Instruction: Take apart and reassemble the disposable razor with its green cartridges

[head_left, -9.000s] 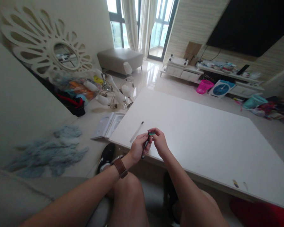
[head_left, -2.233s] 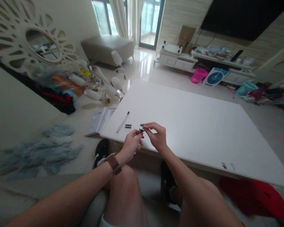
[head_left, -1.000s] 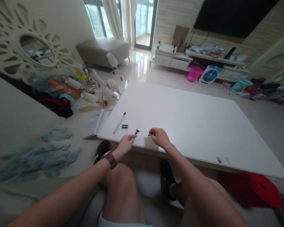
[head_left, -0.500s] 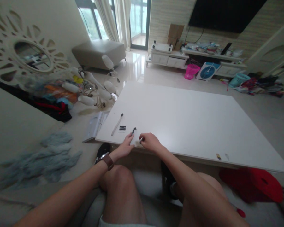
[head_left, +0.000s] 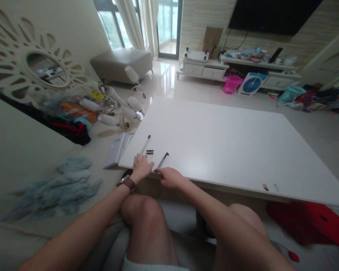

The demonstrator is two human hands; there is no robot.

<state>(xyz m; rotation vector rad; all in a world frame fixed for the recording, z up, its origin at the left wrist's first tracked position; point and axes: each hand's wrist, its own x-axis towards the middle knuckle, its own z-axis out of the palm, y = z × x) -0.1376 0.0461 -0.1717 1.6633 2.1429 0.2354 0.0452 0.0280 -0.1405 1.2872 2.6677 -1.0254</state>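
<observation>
My left hand [head_left: 142,167] rests at the near left edge of the white table, fingers spread and reaching over the lower end of a pale toothbrush [head_left: 145,144] with a dark head. Just beyond its fingertips lies a small black-and-white card [head_left: 149,153]. A slim grey razor [head_left: 163,160], its dark head pointing away from me, slants up from the table edge. My right hand [head_left: 169,177] is closed at the near end of its handle; the fingers hide what lies inside the grip.
The white table [head_left: 214,139] stretches away in front of my knees. Two small items, one a yellow-and-black piece [head_left: 266,187], lie near its right front edge. A white lamp with several shades [head_left: 127,112] stands on the floor at the left. A red cloth thing [head_left: 307,222] is below the table on the right.
My left hand has let go of the razor and moved left to the toothbrush. My right hand has shifted left and nearer me, to the razor's handle end.
</observation>
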